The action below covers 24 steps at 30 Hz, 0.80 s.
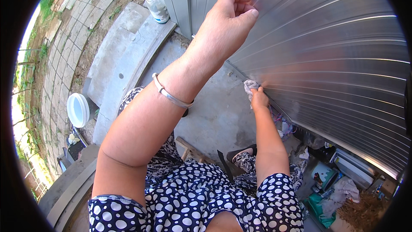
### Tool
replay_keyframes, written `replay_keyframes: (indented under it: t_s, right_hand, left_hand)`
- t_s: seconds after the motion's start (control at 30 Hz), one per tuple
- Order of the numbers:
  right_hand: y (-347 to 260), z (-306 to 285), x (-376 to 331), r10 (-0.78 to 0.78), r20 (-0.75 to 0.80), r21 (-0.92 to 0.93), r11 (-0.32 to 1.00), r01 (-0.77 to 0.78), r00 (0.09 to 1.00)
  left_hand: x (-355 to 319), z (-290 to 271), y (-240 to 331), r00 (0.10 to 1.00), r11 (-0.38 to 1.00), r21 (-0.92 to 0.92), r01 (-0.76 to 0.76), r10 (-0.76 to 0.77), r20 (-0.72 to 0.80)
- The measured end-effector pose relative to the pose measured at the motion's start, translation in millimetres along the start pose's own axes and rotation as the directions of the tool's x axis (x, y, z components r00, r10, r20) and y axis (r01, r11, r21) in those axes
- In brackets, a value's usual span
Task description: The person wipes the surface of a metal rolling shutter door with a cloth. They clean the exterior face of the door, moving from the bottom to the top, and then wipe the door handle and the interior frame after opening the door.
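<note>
My left hand is raised in front of a tall silver ribbed metal panel. Its fingers are curled in toward the thumb, and no object shows in them. I cannot tell whether the fingertips touch the panel. Lower down and to the right, my right hand grips a crumpled whitish cloth near the panel's bottom edge. A silver bangle circles my left forearm.
A blue-capped clear jar stands on the concrete step at the left. A white bucket lies beside it. Near my legs is a small wooden stool. Boxes, bags and a teal container clutter the lower right.
</note>
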State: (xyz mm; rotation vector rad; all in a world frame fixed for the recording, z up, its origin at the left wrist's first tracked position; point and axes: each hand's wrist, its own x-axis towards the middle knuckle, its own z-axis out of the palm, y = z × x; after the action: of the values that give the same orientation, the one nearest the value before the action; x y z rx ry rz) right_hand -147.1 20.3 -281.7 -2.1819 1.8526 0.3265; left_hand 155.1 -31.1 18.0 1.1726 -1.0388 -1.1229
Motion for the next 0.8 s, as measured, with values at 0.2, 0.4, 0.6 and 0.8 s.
replay_keyframes:
  t_s: [0.2, 0.4, 0.6, 0.8]
  right_hand:
    - [-31.2, -39.0, -13.0, -0.088, 0.007, 0.124, 0.989, 0.086, 0.996]
    - [-95.4, -171.5, -62.1, -0.255, -0.311, 0.245, 0.909, 0.337, 0.916]
    - [-124.4, -354.6, -116.4, -0.392, -0.797, -0.195, 0.887, 0.418, 0.46]
    - [-109.4, -494.4, -125.5, -0.504, -0.863, -0.504, 0.863, -0.003, 0.024]
  left_hand:
    - [0.1, -3.2, -2.4, 1.0, 0.999, -0.04, 0.025, -0.025, -0.011]
    - [3.4, -0.9, -0.7, 0.998, 0.996, -0.062, 0.057, -0.057, 0.006]
    - [6.4, -7.6, -1.0, 0.997, 0.996, -0.049, 0.071, -0.07, 0.02]
    - [7.9, -8.0, -0.7, 0.993, 0.992, -0.079, 0.096, -0.091, 0.068]
